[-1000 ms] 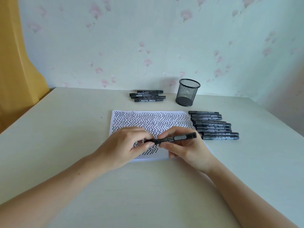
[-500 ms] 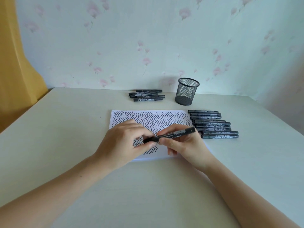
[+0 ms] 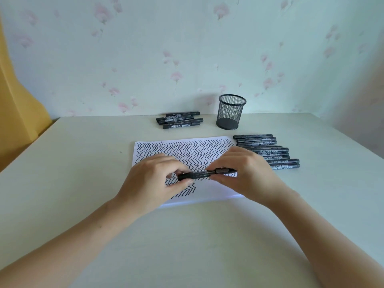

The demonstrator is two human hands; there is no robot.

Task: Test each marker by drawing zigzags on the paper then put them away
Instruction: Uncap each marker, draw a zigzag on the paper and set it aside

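A black marker [image 3: 204,174] lies level above the white paper [image 3: 216,190], which is covered in rows of black zigzags. My left hand [image 3: 153,181] pinches the marker's left end between thumb and fingers. My right hand [image 3: 247,173] grips its right end, fingers curled over the barrel. Whether a cap is on or off is hidden by the fingers. Several black markers [image 3: 270,151] lie in a row right of the paper. A smaller bunch of markers [image 3: 179,120] lies behind the paper.
A black mesh pen cup [image 3: 231,112] stands upright at the back of the cream table [image 3: 72,163], near the flowered wall. A yellow curtain [image 3: 16,104] hangs at the left edge.
The marker has turned from tilted up at its right end to level. My right hand has shifted from under the barrel to over its right end. My left hand stays on the left end.
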